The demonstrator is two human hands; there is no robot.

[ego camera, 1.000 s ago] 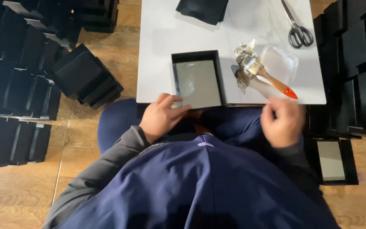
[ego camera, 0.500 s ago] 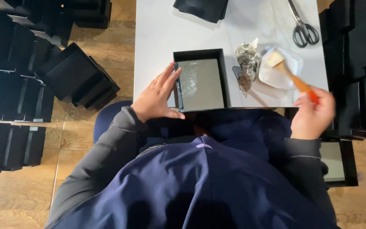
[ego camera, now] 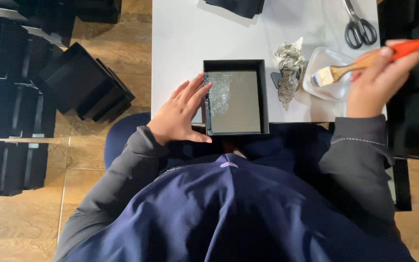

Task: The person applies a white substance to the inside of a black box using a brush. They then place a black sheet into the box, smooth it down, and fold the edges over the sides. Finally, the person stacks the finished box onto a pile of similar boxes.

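Observation:
A shallow black square box with a grey inner panel sits at the near edge of the white table. A shiny wet patch shows in the panel's upper left. My left hand rests flat against the box's left wall, fingers spread, holding nothing. My right hand grips a paintbrush with a wooden neck and orange handle. Its pale bristles hang over a clear dish to the right of the box.
A crumpled grey wad lies between box and dish. Black-handled scissors and a dark cloth lie at the table's far side. Stacks of black boxes cover the wooden floor on the left, more on the right.
My right hand picked the brush up off the dish and now holds it over the dish. My left hand moved from the box's near corner to its left wall.

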